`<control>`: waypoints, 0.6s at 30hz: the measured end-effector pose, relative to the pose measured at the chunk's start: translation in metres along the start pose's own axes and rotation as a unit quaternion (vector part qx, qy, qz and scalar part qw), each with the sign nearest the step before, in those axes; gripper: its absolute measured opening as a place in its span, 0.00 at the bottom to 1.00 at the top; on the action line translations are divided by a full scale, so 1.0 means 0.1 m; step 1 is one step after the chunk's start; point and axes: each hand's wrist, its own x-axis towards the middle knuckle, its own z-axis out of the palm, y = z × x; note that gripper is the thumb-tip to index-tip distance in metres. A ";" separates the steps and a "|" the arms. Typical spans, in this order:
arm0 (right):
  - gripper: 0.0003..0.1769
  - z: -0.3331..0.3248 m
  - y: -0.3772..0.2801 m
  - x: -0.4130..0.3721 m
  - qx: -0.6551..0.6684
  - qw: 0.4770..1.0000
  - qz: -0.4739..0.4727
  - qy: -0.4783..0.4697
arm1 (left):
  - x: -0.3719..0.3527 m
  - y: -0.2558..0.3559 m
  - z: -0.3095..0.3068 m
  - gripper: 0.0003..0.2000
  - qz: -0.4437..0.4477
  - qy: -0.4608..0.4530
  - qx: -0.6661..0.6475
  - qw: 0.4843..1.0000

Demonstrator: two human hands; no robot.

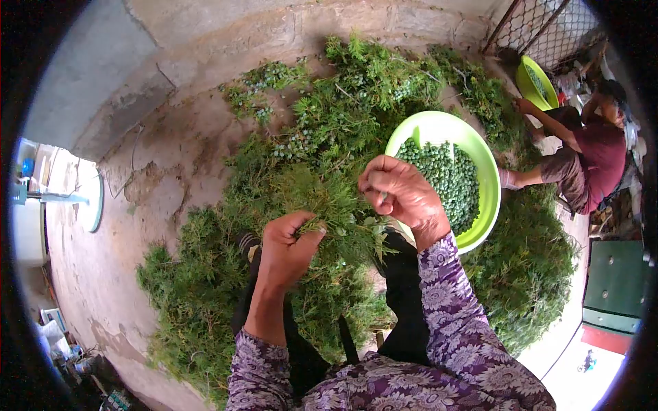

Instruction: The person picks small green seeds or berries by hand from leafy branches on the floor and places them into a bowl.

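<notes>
My left hand (288, 250) is closed around the stem end of a leafy evergreen sprig (332, 209), which points up and away to the right. My right hand (404, 195) has its fingers curled in a pinch near the sprig's right side; whatever lies between them is too small or hidden to make out. Just beyond that hand, a light-green plastic basin (492, 185) holds a heap of small round blue-green berries (449, 175). The right wrist overlaps the basin's near left edge.
Cut evergreen branches (370, 82), some bearing berries, cover the ground around my legs. At right a seated person (596, 151) in a dark red top works beside another green basin (537, 82). A concrete wall (274, 27) runs behind; a dark green box (615, 277) stands at far right.
</notes>
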 end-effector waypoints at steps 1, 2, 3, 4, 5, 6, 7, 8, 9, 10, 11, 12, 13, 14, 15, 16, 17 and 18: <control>0.09 0.02 -0.01 -0.01 -0.134 0.991 0.020 0.011 | 0.01 0.00 0.00 0.06 -0.016 -0.004 -0.016 1.000; 0.11 0.04 -0.02 -0.04 -0.265 0.963 0.040 0.023 | 0.01 0.02 0.00 0.06 -0.017 -0.004 -0.016 1.000; 0.12 0.09 -0.03 -0.07 -0.288 0.957 0.042 0.004 | 0.02 0.06 0.00 0.05 -0.013 -0.004 -0.010 1.000; 0.12 0.07 -0.01 -0.07 -0.287 0.957 0.043 0.004 | 0.02 0.08 0.00 0.05 -0.010 -0.004 -0.004 1.000; 0.14 0.05 0.02 -0.05 -0.294 0.955 0.031 -0.022 | 0.03 0.05 0.01 0.05 -0.011 -0.004 -0.003 1.000; 0.16 0.04 0.05 -0.04 -0.301 0.952 0.020 -0.048 | 0.04 -0.01 0.03 0.06 0.010 0.003 0.018 1.000; 0.18 0.04 0.04 -0.03 -0.313 0.948 0.017 -0.061 | 0.04 -0.04 0.03 0.06 0.032 0.009 0.040 0.999; 0.18 0.05 0.04 -0.04 -0.313 0.948 0.017 -0.061 | 0.04 -0.02 0.03 0.06 0.031 0.009 0.040 0.999; 0.18 0.05 0.04 -0.04 -0.314 0.947 0.008 -0.071 | 0.04 0.02 0.03 0.06 0.015 0.010 0.036 0.999; 0.18 0.06 0.04 -0.05 -0.316 0.945 0.000 -0.082 | 0.04 0.04 0.03 0.07 -0.001 0.010 0.032 0.999; 0.18 0.06 0.03 -0.05 -0.315 0.946 0.000 -0.082 | 0.04 0.03 0.03 0.07 -0.002 0.010 0.032 0.999; 0.17 0.06 0.02 -0.06 -0.319 0.944 -0.002 -0.087 | 0.05 0.01 0.03 0.07 0.002 0.010 0.041 0.999; 0.15 0.06 0.01 -0.06 -0.323 0.942 -0.004 -0.092 | 0.06 0.00 0.03 0.08 0.005 0.009 0.050 0.999; 0.15 0.06 0.02 -0.06 -0.323 0.942 -0.004 -0.092 | 0.06 0.00 0.04 0.08 0.005 0.009 0.050 0.999; 0.15 0.07 0.05 -0.05 -0.356 0.930 -0.018 -0.084 | 0.06 0.01 0.05 0.07 0.002 0.009 0.049 0.999; 0.14 0.07 0.08 -0.04 -0.390 0.917 -0.032 -0.076 | 0.06 0.02 0.06 0.07 -0.002 0.008 0.047 0.999; 0.14 0.07 0.09 -0.03 -0.389 0.918 -0.032 -0.075 | 0.06 0.01 0.06 0.07 -0.002 0.008 0.048 0.999; 0.13 0.07 0.10 -0.02 -0.395 0.916 -0.020 -0.071 | 0.06 -0.01 0.05 0.06 -0.003 -0.001 0.058 0.998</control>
